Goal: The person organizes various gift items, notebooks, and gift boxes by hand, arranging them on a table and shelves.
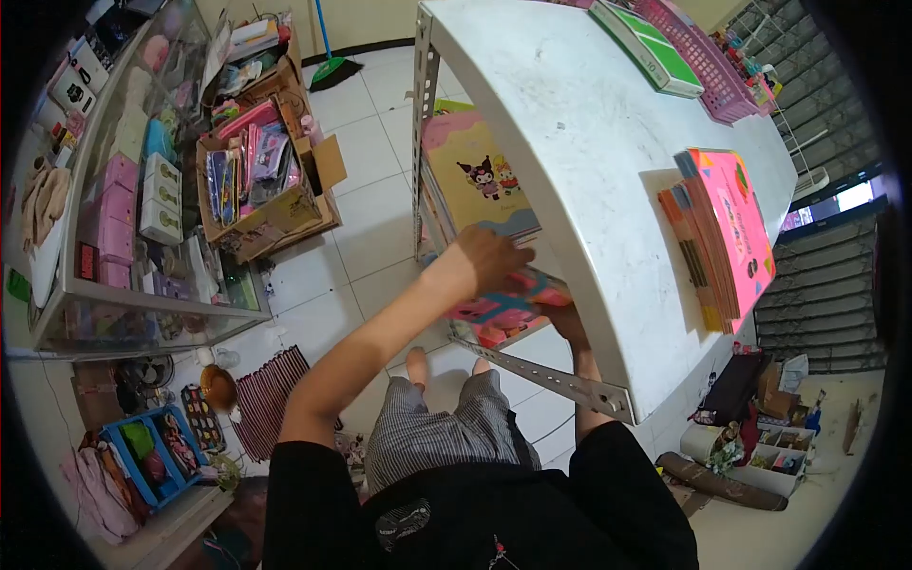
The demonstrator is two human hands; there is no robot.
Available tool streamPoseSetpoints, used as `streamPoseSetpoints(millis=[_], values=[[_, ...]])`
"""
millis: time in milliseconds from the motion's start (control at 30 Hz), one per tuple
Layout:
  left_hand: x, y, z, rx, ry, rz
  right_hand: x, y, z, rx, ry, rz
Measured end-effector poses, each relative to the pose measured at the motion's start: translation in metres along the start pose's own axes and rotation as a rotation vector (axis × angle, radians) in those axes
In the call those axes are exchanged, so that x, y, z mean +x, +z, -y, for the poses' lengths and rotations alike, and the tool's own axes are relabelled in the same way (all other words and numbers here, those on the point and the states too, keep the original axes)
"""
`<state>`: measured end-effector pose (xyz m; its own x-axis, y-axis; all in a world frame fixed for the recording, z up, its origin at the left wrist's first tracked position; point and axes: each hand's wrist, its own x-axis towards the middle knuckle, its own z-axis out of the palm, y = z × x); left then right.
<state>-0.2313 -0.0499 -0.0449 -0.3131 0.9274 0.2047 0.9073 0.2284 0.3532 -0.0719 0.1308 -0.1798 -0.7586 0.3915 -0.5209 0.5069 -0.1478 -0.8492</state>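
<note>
Under the white shelf top, my left hand [486,261] reaches over a lower level, its fingers apart and bent above colourful books. My right hand [568,325], partly hidden by the shelf top, closes on the edge of a pink and blue book [494,307]. Beyond my left hand lies a stack of books with a yellow and pink cartoon cover [486,180]. On the white top [579,123] rests a pile of pink-covered books [730,233], its spines and page edges facing left.
A green and white box [651,47] and a pink plastic basket [698,59] sit on the top. At left stand a glass display case [161,309] and a cardboard box [271,223] of packaged goods. A broom [334,71] leans at the back wall.
</note>
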Motion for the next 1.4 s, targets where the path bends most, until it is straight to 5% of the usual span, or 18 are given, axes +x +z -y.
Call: streamPoseSetpoints(millis=[33,100,233,300,333,400,533,600,767,867,1033,1067,1133,1167,1233,1333,1400], values=[[-0.003,0.001,0.001,-0.007,-0.009,0.001,-0.008,-0.012,-0.011,0.008,0.014,-0.002],[-0.011,0.002,0.004,-0.367,-0.019,-0.577,-0.012,-0.038,-0.022,0.031,0.036,-0.007],[-0.068,0.062,0.007,-1.265,-0.612,-1.029,-0.048,-0.057,-0.067,0.076,0.071,-0.028],[-0.088,0.122,0.019,-1.403,-0.93,-0.972,-0.039,-0.039,-0.067,0.09,0.097,-0.042],[-0.093,0.146,0.02,-1.405,-0.935,-0.978,-0.042,-0.033,-0.073,0.097,0.107,-0.046],[-0.098,0.19,0.018,-1.655,-1.284,-0.739,-0.03,-0.017,-0.072,0.11,0.121,-0.05],[-0.097,0.272,0.009,-1.352,-1.265,-0.673,0.007,0.026,-0.061,0.146,0.153,-0.06],[-0.094,0.282,0.007,-1.004,-1.173,-0.346,0.014,0.031,-0.062,0.167,0.169,-0.065],[-0.084,0.275,-0.013,-1.105,-1.076,-0.227,0.034,0.034,-0.06,0.222,0.198,-0.088],[-0.079,0.294,-0.021,-1.058,-1.027,-0.353,0.043,0.024,-0.063,0.246,0.203,-0.114],[-0.077,0.295,-0.022,-1.021,-1.011,-0.295,0.103,-0.006,-0.048,-0.479,1.189,0.045],[-0.073,0.288,-0.023,-1.039,-1.037,-0.243,0.102,-0.021,-0.035,-0.452,1.17,0.009],[-0.078,0.316,-0.019,-0.884,-0.857,-0.444,0.066,-0.042,-0.025,-0.407,0.806,-0.261],[-0.094,0.36,-0.002,-0.886,-0.737,-0.398,0.043,-0.063,-0.023,-0.386,0.623,-0.389],[-0.1,0.352,0.02,-0.876,-0.62,-0.264,0.0,-0.098,-0.024,-0.343,0.258,-0.621],[-0.122,0.231,0.027,-0.789,-0.369,0.126,-0.04,-0.127,-0.014,-0.285,-0.292,-0.932],[-0.107,0.114,0.014,-1.525,-0.923,0.134,-0.093,-0.099,0.076,-0.067,-0.519,-1.101]])
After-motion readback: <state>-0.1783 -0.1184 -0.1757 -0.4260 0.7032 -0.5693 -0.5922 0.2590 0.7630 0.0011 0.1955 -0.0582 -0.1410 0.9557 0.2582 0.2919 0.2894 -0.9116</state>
